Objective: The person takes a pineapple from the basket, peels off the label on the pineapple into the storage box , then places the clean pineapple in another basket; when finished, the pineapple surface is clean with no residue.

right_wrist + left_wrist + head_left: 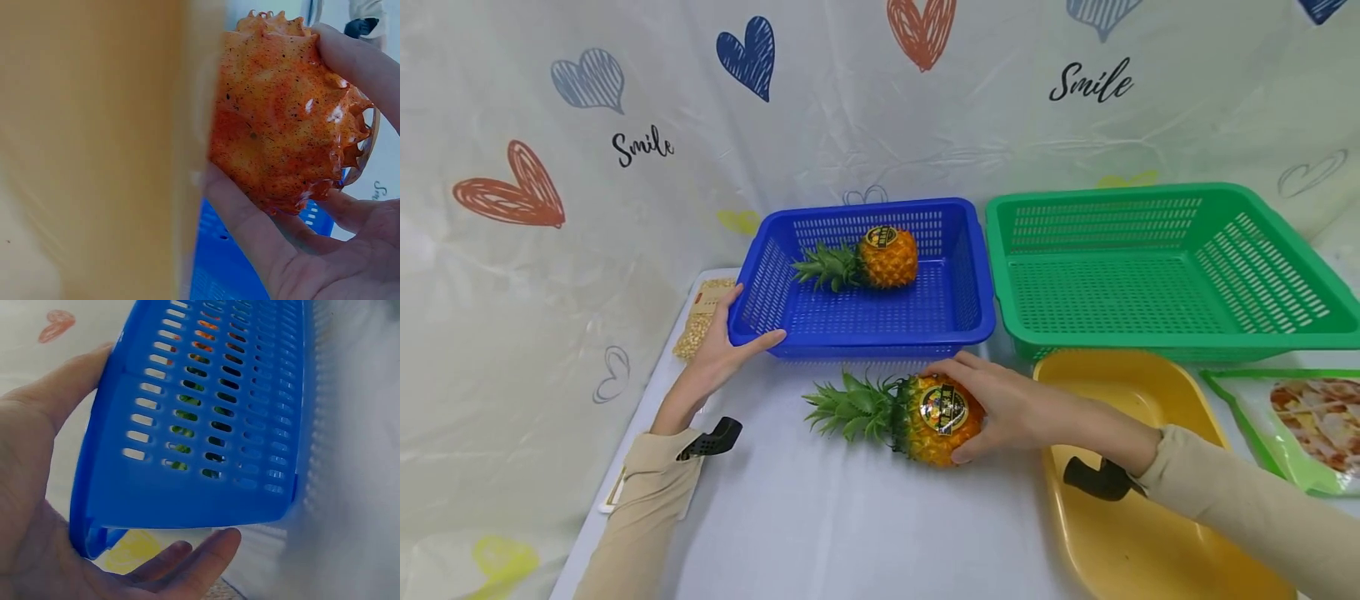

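My right hand (1000,404) grips the round orange end of a small pineapple (925,417) on the white table, its leafy crown pointing left. A black and gold label faces up. In the right wrist view, thumb and fingers (250,219) curl round the fruit's spiky base (281,112). At the front left corner of a blue basket (880,340), my left hand (718,354) holds the rim, thumb along the front and fingers round the left side. Inside that basket lies another pineapple (887,257), crown to the left.
A green basket (1150,340) stands right of the blue one. In front of it is a yellow tub (1135,542), under my right forearm. A green-edged bag (1315,425) lies at far right. A packet of yellow kernels (700,321) is at the left edge.
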Tool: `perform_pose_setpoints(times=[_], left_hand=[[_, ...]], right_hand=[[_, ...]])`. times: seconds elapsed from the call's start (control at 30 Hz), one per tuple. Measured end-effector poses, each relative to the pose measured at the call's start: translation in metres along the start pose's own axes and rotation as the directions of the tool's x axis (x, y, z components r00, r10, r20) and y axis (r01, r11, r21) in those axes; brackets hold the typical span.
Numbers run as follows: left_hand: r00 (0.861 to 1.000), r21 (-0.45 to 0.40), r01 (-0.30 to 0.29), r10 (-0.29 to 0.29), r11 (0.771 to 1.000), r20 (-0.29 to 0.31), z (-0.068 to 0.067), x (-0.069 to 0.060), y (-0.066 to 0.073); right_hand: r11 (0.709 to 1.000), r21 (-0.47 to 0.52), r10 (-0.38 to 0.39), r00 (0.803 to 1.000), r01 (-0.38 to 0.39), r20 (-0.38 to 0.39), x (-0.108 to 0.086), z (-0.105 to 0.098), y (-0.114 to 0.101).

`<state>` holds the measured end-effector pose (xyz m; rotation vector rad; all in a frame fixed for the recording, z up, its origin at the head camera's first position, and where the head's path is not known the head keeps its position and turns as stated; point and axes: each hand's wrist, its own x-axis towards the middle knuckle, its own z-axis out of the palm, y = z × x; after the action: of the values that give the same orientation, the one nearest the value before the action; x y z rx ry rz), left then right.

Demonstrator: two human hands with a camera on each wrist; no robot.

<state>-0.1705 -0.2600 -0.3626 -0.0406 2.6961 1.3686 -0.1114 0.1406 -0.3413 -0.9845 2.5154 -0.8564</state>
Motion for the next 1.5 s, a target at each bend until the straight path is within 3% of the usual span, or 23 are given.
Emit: perform_pose_setpoints(times=[0.17, 0.33, 0.47, 0.6, 0.67, 0.7, 0.73, 0.8, 0.87, 0.9, 0.97, 1.0, 1.07, 1.13, 1.33, 1.4, 1.5], left_hand=[[1.0, 0.12, -0.018, 0.018, 0.993, -0.002, 0.002, -0.005, 0.001], [0.999, 0.271, 0.002, 0.012, 0.963, -0.049, 0.005, -0.021, 0.012], [0.989, 0.374, -0.057, 0.103, 0.926, -0.106, 0.007, -0.036, 0.032], [0.965, 0.441, -0.159, 0.233, 0.883, -0.118, 0.01, -0.052, 0.059], [0.936, 0.461, -0.253, 0.336, 0.85, -0.104, 0.012, -0.061, 0.073], [0.911, 0.466, -0.321, 0.404, 0.824, -0.087, 0.014, -0.065, 0.079], [0.88, 0.465, -0.393, 0.471, 0.793, -0.06, 0.017, -0.069, 0.085], [0.804, 0.422, -0.547, 0.594, 0.723, 0.025, 0.024, -0.076, 0.092], [0.733, 0.321, -0.67, 0.666, 0.67, 0.139, 0.033, -0.081, 0.096], [0.699, 0.26, -0.713, 0.687, 0.651, 0.197, 0.038, -0.082, 0.096], [0.66, 0.155, -0.747, 0.691, 0.647, 0.295, 0.049, -0.083, 0.093], [0.647, 0.119, -0.751, 0.687, 0.65, 0.332, 0.055, -0.082, 0.09], [0.632, 0.105, -0.755, 0.675, 0.648, 0.38, 0.065, -0.079, 0.082], [0.629, 0.132, -0.759, 0.665, 0.637, 0.403, 0.074, -0.074, 0.074], [0.613, 0.258, -0.787, 0.667, 0.56, 0.423, 0.089, -0.061, 0.055], [0.616, 0.27, -0.786, 0.668, 0.557, 0.417, 0.091, -0.057, 0.049], [0.625, 0.254, -0.778, 0.669, 0.575, 0.401, 0.092, -0.054, 0.042]], right_hand=[[1.0, 0.012, 0.008, 1.0, -0.009, 0.012, 0.001, 0.0, 0.0], [1.0, 0.014, 0.004, 1.0, -0.004, 0.014, 0.001, 0.0, 0.0], [1.0, 0.016, 0.0, 1.0, 0.0, 0.007, 0.001, -0.001, 0.0], [1.0, 0.01, 0.011, 1.0, -0.011, 0.008, 0.002, -0.002, -0.001], [1.0, 0.006, 0.015, 1.0, -0.016, 0.01, 0.002, -0.002, -0.001], [1.0, 0.004, 0.017, 1.0, -0.018, 0.012, 0.003, -0.002, -0.002], [1.0, 0.003, 0.02, 1.0, -0.02, 0.014, 0.003, -0.002, -0.002], [1.0, 0.006, 0.022, 1.0, -0.022, 0.016, 0.003, -0.003, -0.002], [1.0, 0.009, 0.024, 1.0, -0.024, 0.017, 0.003, -0.003, -0.002], [1.0, 0.01, 0.023, 1.0, -0.023, 0.017, 0.003, -0.002, -0.002], [1.0, 0.012, 0.024, 1.0, -0.024, 0.016, 0.003, -0.002, -0.002], [1.0, 0.011, 0.023, 1.0, -0.023, 0.016, 0.003, -0.002, -0.002], [1.0, 0.012, 0.024, 1.0, -0.024, 0.017, 0.002, -0.002, -0.001], [1.0, 0.013, 0.026, 0.999, -0.026, 0.018, 0.002, -0.002, -0.001], [0.999, 0.026, 0.028, 0.999, -0.029, 0.017, 0.002, -0.002, 0.0], [0.999, 0.034, 0.025, 1.0, -0.026, 0.017, 0.002, -0.002, 0.001], [0.999, 0.042, 0.013, 1.0, -0.014, 0.022, 0.003, -0.001, 0.001]])
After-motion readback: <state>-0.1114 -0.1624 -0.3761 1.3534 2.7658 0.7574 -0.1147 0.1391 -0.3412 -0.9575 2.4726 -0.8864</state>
